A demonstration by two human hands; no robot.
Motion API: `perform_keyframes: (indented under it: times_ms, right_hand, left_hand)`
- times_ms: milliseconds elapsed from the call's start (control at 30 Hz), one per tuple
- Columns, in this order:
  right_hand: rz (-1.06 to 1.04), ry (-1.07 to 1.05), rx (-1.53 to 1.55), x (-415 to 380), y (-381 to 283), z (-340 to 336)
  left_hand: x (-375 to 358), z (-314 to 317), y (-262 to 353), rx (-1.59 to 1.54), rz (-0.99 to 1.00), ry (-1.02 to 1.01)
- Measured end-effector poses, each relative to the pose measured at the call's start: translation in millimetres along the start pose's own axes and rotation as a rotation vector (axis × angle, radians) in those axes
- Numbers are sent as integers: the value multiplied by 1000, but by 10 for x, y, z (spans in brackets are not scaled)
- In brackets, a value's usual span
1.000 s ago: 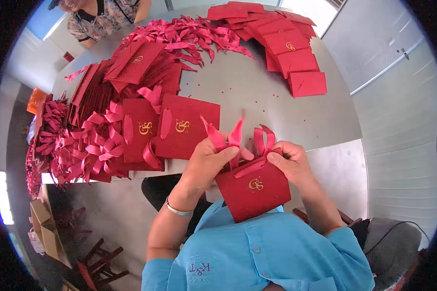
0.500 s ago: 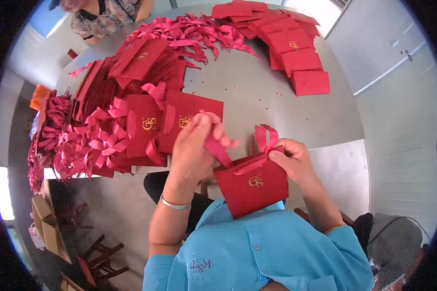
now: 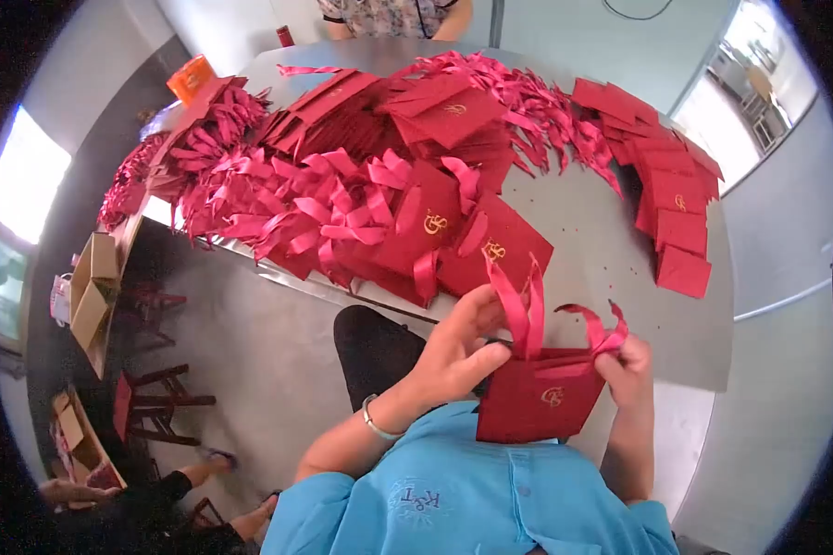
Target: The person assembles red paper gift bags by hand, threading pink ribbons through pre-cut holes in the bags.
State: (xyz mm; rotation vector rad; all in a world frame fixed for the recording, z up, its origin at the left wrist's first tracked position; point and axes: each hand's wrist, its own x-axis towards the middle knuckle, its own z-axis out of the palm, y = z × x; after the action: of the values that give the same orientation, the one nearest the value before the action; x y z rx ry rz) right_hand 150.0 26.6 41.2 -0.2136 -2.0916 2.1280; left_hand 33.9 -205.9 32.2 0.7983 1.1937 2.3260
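Observation:
A small red paper gift bag (image 3: 539, 400) with a gold emblem hangs upright before my blue shirt. My right hand (image 3: 626, 372) pinches its upper right corner, at the base of a pink ribbon (image 3: 605, 333) whose ends stick up. Beside the upper left corner is my left hand (image 3: 463, 347), its thumb and fingers apart. The thumb lies right at the bag's edge, while the fingertips are partly behind a second pink ribbon (image 3: 520, 314) that stands up from the bag's top.
Red bags with pink ribbons (image 3: 342, 213) heap along the table's left side. Plain red bags (image 3: 680, 217) overlap in a row at right, and loose ribbons (image 3: 528, 102) lie farther back. Another person (image 3: 393, 18) sits across the table (image 3: 583, 208). Stools (image 3: 162, 402) and cardboard boxes (image 3: 95, 296) stand left.
My left hand has let go of the ribbon and opened beside the bag, and the ribbon now stands up. My right hand still grips the corner. The view has turned left.

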Motion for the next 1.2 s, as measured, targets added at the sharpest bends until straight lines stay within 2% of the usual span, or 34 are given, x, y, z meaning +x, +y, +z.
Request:
perform_keyframes:
  times_ms: [33,100,133,167,233,267,333,367,433,467,500,567,600,633,700,833,867,967,1067,1200]
  right_hand:
    - [-22,28,-62,34,0,-107]
    - [-40,71,-136,153,-76,-202]
    - [-86,126,-104,263,-140,-213]
    - [-136,176,-68,396,-202,-230]
    - [-157,44,-86,718,-226,-324]
    - [-163,39,-88,911,-259,-327]
    - [-86,-199,-276,1270,-322,-244]
    - [-113,-229,-270,1387,-313,-128]
    - [-169,-317,11,1667,-291,198]
    - [-197,-321,-173,1798,-199,205]
    - [-218,-361,-163,1877,-142,296]
    - [-226,-210,-405,1950,-28,441]
    - [-258,-138,-414,1936,80,464]
    - [-276,-157,-411,1880,110,451]
    - [-192,-71,-472,1773,163,397]
    - [-173,-106,-468,1588,240,298]
    - [-233,-128,-521,1531,335,236]
    - [-322,-150,-590,1373,486,142]
    - [-419,-93,-714,1249,466,263]
    - [-426,-67,-804,1353,533,391]
  left_hand:
    - [-67,-23,-4,-13,-9,-7]
    - [-194,-149,41,613,-94,-101]
    - [-239,-169,28,750,-144,-138]
    - [-246,-152,-11,747,-139,-146]
    - [-235,-81,-77,749,58,-53]
    - [-218,-36,-87,752,65,-49]
    - [-158,62,-100,689,13,122]
    - [-144,41,-199,712,36,147]
    - [-84,-68,-376,919,-143,315]
    - [-58,-75,-368,907,-221,347]
    - [-33,-88,-315,926,-203,386]
    - [21,-106,-240,1134,-292,293]
    - [32,-131,-282,1078,-282,302]
    - [37,-158,-334,1086,-268,324]
    - [46,-200,-418,1158,-144,324]
    - [37,-153,-374,1142,-214,280]
    - [15,-172,-451,1137,-217,299]
    - [-36,-142,-440,1059,-89,334]
    - [-54,-134,-438,1130,-134,298]
    - [-38,-148,-426,1118,-102,298]
